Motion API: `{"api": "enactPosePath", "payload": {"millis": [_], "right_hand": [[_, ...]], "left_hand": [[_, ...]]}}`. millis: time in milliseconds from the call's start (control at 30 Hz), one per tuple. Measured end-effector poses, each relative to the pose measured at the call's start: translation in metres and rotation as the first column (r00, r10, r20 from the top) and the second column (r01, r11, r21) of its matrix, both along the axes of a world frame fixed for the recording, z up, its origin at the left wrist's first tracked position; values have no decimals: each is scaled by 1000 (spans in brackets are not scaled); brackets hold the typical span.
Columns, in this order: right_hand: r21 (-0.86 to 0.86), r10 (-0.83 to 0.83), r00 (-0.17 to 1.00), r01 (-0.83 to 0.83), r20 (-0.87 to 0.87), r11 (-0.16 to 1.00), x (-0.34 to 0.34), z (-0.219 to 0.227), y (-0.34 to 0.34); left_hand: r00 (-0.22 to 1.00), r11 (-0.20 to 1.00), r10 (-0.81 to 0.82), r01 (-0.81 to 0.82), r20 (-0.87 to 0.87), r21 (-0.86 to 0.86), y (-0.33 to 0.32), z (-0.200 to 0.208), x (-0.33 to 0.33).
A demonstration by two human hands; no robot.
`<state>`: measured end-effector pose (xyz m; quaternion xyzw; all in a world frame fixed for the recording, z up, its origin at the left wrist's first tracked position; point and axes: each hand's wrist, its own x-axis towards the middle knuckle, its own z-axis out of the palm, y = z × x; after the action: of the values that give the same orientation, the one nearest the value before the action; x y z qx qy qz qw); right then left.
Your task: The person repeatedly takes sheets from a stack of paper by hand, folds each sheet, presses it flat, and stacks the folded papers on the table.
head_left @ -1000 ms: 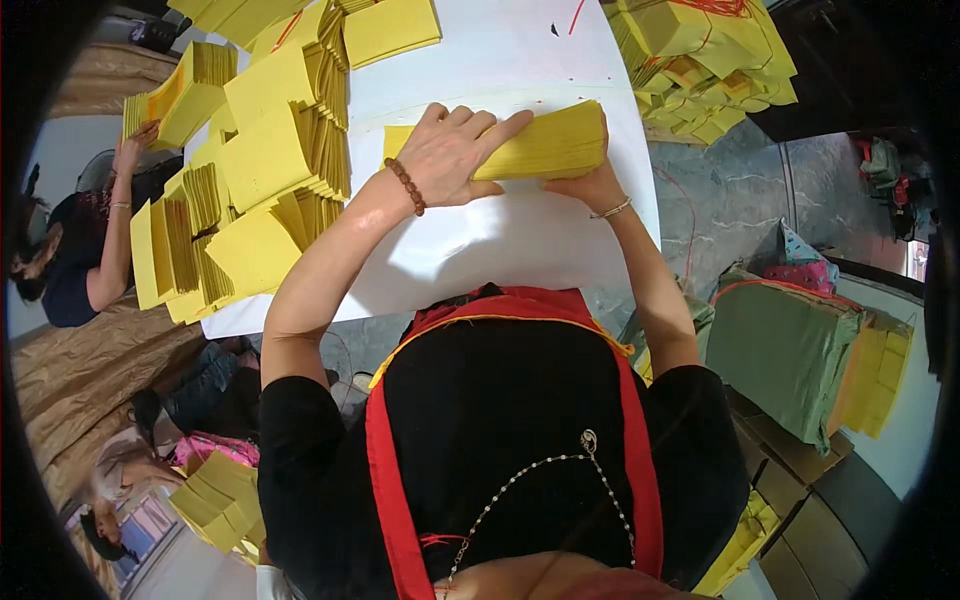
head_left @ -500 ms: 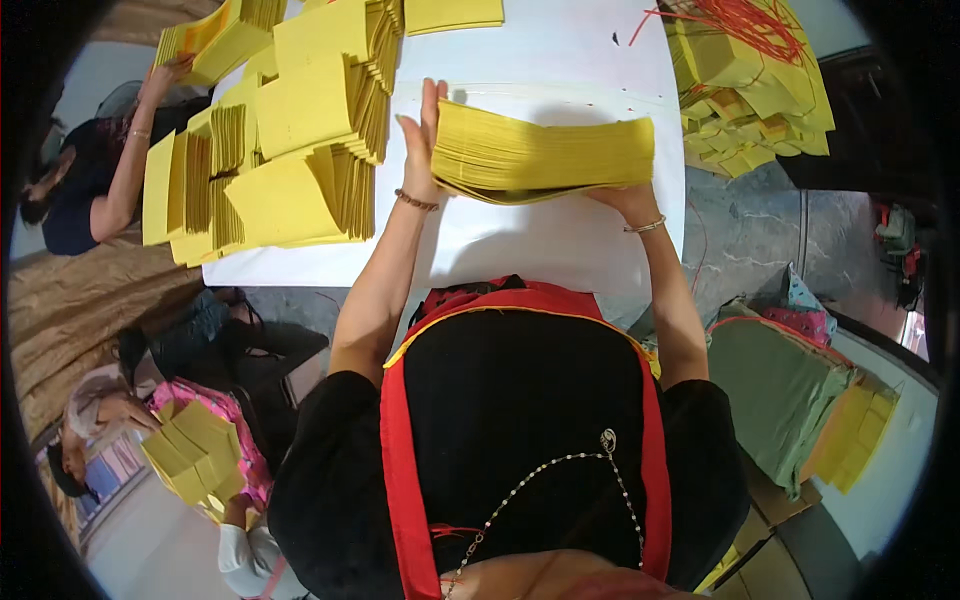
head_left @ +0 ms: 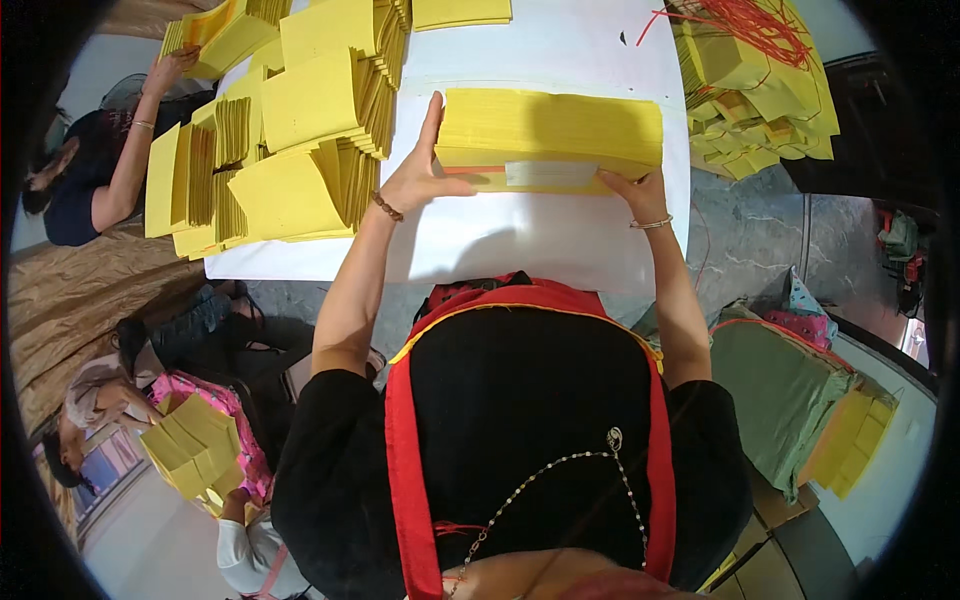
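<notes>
A thick stack of yellow paper [head_left: 550,125] is gripped between my two hands over the white table. Its near side has tilted into sight, with a whitish rectangular patch and a thin orange-red line along it. At the stack's left end is my left hand [head_left: 422,172], fingers against the end and thumb pointing inward across the near face. My right hand [head_left: 637,194] clasps the right end, its thumb on the near face and its other fingers mostly hidden. Whether the bottom of the stack touches the table is hard to tell.
Several stepped stacks of folded yellow paper [head_left: 310,115] cover the left of the white table [head_left: 480,250]. More yellow bundles [head_left: 750,100] with red ties [head_left: 755,30] lie at the far right. A co-worker's hand [head_left: 172,68] touches paper at the far left. Other people sit lower left.
The stack has turned in my hands, so its near face now shows instead of a dark underside gap. My left thumb has swung from upright to across the near face.
</notes>
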<state>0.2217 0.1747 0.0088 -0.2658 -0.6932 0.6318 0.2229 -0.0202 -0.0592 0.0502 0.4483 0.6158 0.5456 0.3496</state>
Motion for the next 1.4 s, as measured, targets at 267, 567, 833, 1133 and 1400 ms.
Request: {"api": "enactPosePath", "payload": {"millis": [267,567,833,1133,1400], "right_hand": [[16,172,949,-182,265,983,9,-4,4],[3,25,1000,-25,-4,1000,10,2,0],[-8,105,991,-105,84,994,-6,-9,16],[-108,111,988,-99,110,989,-44,46,48],[-89,419,705,-455,573,886,-94,49,75]], "left_hand": [[954,984,123,-153,-272,-91,23,-44,-2],[991,987,131,-131,8,96,21,-43,5],[990,981,92,-71,105,-182,28,-41,4],[930,939,342,-343,134,-17,28,-15,35],[563,924,359,-327,745,-199,0,-39,85]]}}
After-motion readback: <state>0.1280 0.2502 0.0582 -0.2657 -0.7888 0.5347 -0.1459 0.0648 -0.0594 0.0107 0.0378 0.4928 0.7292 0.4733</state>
